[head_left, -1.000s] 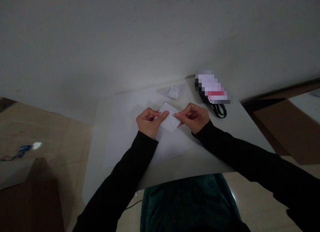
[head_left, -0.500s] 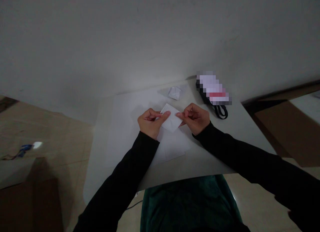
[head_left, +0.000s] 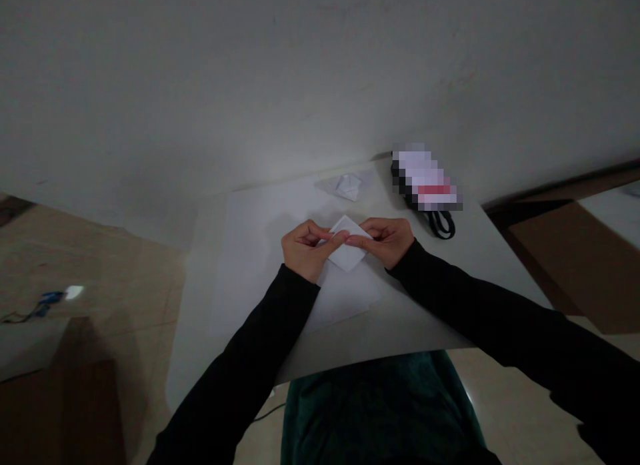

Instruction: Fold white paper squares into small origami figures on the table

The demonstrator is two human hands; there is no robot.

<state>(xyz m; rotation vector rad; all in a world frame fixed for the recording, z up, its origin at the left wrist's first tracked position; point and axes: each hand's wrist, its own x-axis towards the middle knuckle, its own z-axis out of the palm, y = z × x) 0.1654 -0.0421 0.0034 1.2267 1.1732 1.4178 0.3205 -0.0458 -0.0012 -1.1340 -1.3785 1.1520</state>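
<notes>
A small diamond of folded white paper (head_left: 349, 257) is held between my hands above the table. My left hand (head_left: 307, 249) pinches its left side, thumb lying across the front face. On the right side, my right hand (head_left: 390, 240) grips it too, its thumb tip close to the left thumb near the middle. The fingers behind the paper are partly hidden. Beneath my hands lie flat white paper sheets (head_left: 260, 265). Beyond them sits another folded white paper piece (head_left: 349, 186).
The white table (head_left: 370, 348) backs onto a grey wall (head_left: 300, 85). At its right rear lies a blurred-out item with a black strap (head_left: 443, 225). Dark green cloth (head_left: 375, 411) shows below the front edge. A brown cardboard panel (head_left: 575, 258) is at the right.
My right thumb has moved left across the paper, close to my left thumb. The folded paper has turned slightly and come a little lower; both hands still hold it.
</notes>
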